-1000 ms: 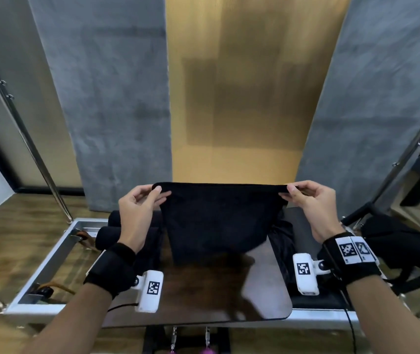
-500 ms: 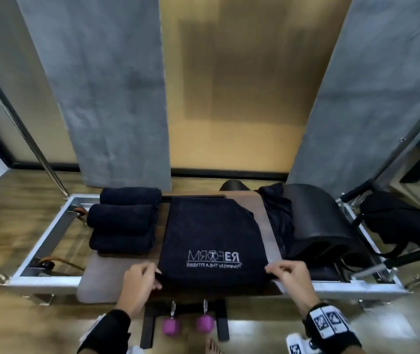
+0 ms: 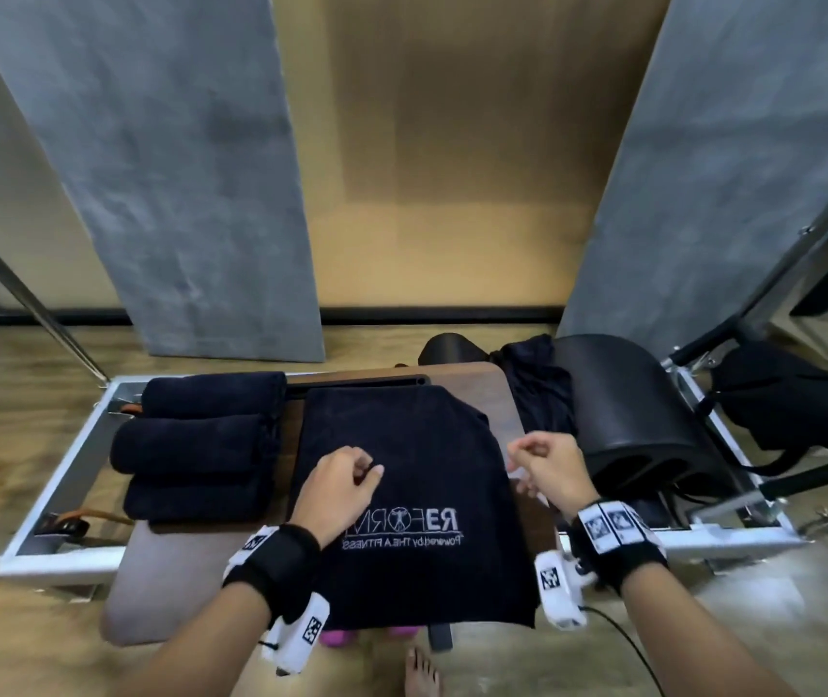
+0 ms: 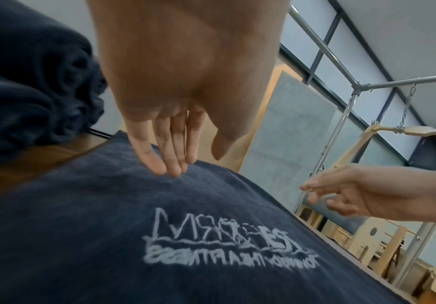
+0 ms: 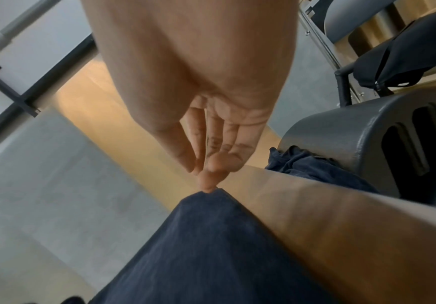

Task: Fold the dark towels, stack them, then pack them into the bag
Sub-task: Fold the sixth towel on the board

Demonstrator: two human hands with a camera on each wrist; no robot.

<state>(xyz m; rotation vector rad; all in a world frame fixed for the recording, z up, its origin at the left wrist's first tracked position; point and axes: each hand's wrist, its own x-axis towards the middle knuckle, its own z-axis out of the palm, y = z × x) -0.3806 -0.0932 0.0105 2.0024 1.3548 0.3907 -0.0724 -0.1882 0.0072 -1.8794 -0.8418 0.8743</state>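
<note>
The logo towel (image 3: 402,495) lies flat on the tabletop (image 3: 527,410); left hand (image 3: 339,487) and right hand (image 3: 550,470) hover loosely curled, empty. The left wrist view shows fingers (image 4: 159,162) brushing cloth. Beyond, three folded towels (image 3: 200,445) sit left

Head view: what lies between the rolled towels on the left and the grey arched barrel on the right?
The spread dark towel with its white logo, and past it a crumpled dark cloth, seen in the head view.
</note>
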